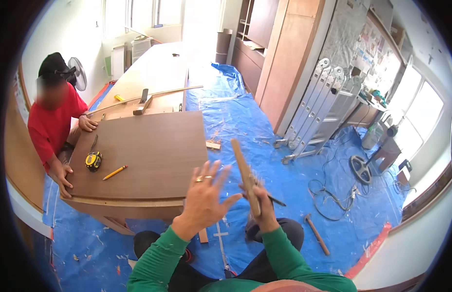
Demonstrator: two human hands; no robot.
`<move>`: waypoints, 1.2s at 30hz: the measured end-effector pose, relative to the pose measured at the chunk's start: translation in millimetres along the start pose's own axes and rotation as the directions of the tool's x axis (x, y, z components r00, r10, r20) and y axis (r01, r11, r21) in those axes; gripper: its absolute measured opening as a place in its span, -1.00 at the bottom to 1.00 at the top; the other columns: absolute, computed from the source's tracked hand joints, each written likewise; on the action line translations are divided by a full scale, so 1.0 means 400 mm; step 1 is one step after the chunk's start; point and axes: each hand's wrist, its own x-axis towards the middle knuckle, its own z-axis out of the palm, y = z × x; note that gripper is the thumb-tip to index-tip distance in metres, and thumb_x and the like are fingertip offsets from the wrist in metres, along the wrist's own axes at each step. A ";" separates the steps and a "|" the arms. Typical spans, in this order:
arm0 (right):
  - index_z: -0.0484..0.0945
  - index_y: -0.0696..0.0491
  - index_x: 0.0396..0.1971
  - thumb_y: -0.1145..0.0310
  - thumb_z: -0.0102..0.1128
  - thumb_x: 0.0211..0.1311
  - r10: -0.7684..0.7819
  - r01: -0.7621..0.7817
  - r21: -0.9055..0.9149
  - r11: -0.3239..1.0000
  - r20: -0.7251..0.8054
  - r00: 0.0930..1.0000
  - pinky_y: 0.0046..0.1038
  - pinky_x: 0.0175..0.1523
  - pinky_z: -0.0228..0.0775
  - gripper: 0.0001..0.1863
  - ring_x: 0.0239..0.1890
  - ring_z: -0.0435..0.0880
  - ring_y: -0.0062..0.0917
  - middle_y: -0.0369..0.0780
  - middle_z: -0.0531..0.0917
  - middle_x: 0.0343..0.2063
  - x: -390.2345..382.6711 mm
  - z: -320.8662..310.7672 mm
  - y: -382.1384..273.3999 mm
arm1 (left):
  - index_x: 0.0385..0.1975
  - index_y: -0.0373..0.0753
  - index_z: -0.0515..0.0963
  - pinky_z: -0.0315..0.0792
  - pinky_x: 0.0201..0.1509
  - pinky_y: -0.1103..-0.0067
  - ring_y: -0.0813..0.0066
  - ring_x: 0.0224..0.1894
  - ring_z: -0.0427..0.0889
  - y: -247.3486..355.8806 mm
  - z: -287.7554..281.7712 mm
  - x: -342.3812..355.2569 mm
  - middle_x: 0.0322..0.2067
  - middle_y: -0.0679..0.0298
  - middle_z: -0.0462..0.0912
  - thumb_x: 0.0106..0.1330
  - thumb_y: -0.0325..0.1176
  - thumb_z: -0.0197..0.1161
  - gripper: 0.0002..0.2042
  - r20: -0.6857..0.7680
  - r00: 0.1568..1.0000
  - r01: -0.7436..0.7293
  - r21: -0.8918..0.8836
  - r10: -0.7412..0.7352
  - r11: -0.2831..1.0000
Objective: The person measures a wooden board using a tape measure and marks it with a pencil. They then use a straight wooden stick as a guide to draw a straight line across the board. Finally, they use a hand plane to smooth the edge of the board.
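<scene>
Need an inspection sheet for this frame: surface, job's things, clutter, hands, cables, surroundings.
Surface: brown wooden panel lying flat over a blue tarp on the floor.
Job's things: wooden strip upright, with nails, in the right hand.
Clutter: tape measure and yellow pencil on the panel; hammer on the tarp.
Hands: left hand raised, fingers spread, holding nothing; right hand shut on the strip.
Cables: loose coil on the tarp.
Surroundings: folded ladder by the cabinets; person in a red shirt with both hands on the panel.
</scene>
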 end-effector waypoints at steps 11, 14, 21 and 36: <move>0.45 0.26 0.38 0.09 0.09 0.48 0.407 -0.438 0.451 0.778 0.169 0.898 -0.14 0.22 0.66 -0.34 0.19 0.73 -0.16 0.05 0.67 0.23 -0.381 -0.258 -0.135 | -0.36 -0.22 0.68 0.56 -0.25 0.17 -0.02 -0.35 0.75 0.172 0.036 0.098 -0.48 0.03 0.70 -0.04 0.52 0.47 -0.23 0.565 0.687 -0.397 -0.234 0.456 0.888; 0.48 0.16 0.40 -0.18 0.00 0.47 0.366 -0.394 0.484 0.781 0.157 0.917 0.11 0.23 0.59 -0.23 0.24 0.66 0.00 0.07 0.63 0.28 -0.366 -0.261 -0.197 | -0.49 -0.24 0.65 0.53 -0.38 0.18 -0.03 -0.44 0.74 0.159 0.115 0.052 -0.57 0.07 0.67 -0.09 0.59 0.45 -0.19 0.223 0.841 -0.454 -0.204 0.493 0.867; 0.25 0.26 0.53 -0.53 -0.13 0.49 -0.266 0.295 -0.263 0.919 0.139 0.954 0.07 0.41 0.45 0.10 0.36 0.58 -0.01 0.13 0.50 0.40 -0.264 -0.155 -0.197 | -0.25 -0.33 0.76 0.59 -0.27 0.36 0.14 -0.41 0.71 0.221 0.197 0.027 -0.42 -0.05 0.77 0.36 0.40 0.28 -0.28 0.684 0.708 0.672 -0.578 -0.175 0.463; 0.50 0.17 0.02 0.16 0.44 0.42 0.113 -0.130 -0.047 0.990 -0.272 0.956 -0.32 -0.29 0.66 -0.55 -0.40 0.71 -0.42 -0.17 0.63 -0.35 0.063 -0.113 -0.062 | -0.01 -0.21 0.73 0.62 0.12 0.13 -0.14 0.01 0.76 -0.137 0.038 0.253 0.01 0.00 0.79 0.68 0.00 -0.08 -0.53 0.304 0.951 -0.088 0.073 0.062 0.993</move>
